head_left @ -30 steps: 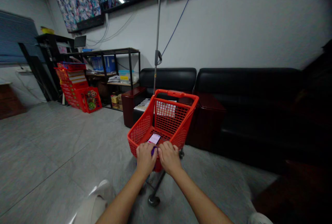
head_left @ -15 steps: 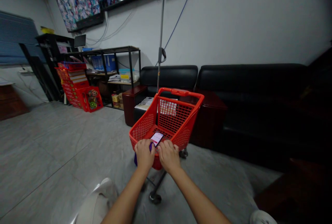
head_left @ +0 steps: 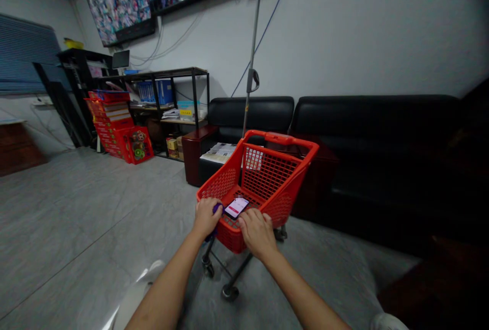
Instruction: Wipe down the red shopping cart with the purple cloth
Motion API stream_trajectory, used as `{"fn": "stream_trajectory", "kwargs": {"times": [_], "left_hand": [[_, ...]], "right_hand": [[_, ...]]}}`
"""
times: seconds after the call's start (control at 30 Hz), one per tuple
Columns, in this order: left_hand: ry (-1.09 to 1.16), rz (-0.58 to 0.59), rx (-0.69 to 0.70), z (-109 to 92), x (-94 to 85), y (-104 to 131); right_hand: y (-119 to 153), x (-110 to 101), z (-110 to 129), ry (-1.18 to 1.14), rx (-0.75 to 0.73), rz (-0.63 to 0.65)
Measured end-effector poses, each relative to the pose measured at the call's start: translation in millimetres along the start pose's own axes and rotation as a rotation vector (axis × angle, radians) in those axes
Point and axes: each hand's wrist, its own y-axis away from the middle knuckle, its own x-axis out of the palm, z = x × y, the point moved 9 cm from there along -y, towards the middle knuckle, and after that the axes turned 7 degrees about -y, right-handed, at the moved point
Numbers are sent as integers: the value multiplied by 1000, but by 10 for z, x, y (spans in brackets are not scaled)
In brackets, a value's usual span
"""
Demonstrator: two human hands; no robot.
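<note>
A small red shopping cart (head_left: 229,241) with a mesh basket stands in front of me. My left hand (head_left: 206,216) is closed over the basket's near left edge, around a soft purple cloth (head_left: 217,209); part of that cloth is hidden under the hand. With its fingers bent over the near right rim, my right hand (head_left: 256,229) grips the cart. Between the two hands, a phone (head_left: 236,208) with a lit screen lies inside the basket, and neither hand appears to hold it.
Behind the cart is a black sofa (head_left: 252,113) with a newspaper (head_left: 218,153) on it. Red boxes (head_left: 109,126) are stacked at the left beside a shelf (head_left: 178,72). A pole (head_left: 255,29) rises behind the cart's handle. Caster wheels (head_left: 229,293) rest on the grey floor (head_left: 95,218).
My hands have moved apart: the left, with the purple cloth, shifted left along the rim, the right slightly right. The cart appears farther right in view, and more of the phone shows.
</note>
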Motion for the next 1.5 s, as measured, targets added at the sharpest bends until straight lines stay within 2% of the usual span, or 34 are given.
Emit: {"fn": "stream_trajectory", "kwargs": {"times": [0.13, 0.27, 0.37, 0.47, 0.53, 0.6, 0.67, 0.77, 0.83, 0.9, 1.03, 1.13, 1.3, 1.4, 1.5], "left_hand": [[20, 17, -3, 11, 36, -20], [15, -24, -69, -66, 12, 15], [-21, -28, -79, -297, 25, 149], [-37, -5, 2, -594, 61, 297], [-35, 20, 47, -675, 73, 330], [-39, 47, 56, -613, 68, 283], [-46, 56, 35, -453, 39, 185], [-36, 28, -16, -223, -22, 62], [-24, 3, -66, -158, -43, 52], [-23, -2, -99, -202, -29, 101], [-41, 7, -69, -462, 21, 239], [-43, 11, -55, -531, 36, 278], [39, 54, 20, -451, 41, 242], [96, 80, 42, -350, 8, 222], [133, 112, 65, -247, -16, 194]], "right_hand": [[-2, -34, -276, 26, 104, -117], [33, 38, -347, 21, 99, -137], [46, 47, -323, 20, 86, -146], [43, 28, -306, 16, 83, -138], [39, 11, -301, 10, 85, -120], [31, 7, -285, 5, 84, -91], [13, 16, -252, 8, 84, -65], [-37, 45, -169, 30, 85, -55], [-75, 75, -116, 45, 98, -60], [-98, 104, -82, 54, 117, -66], [-73, 118, -69, 70, 138, -68], [-51, 73, -106, 89, 146, -58], [-206, -8, -210, 93, 55, 13], [-324, -54, -353, 101, 49, 12], [-366, -30, -379, 105, 16, 20]]}}
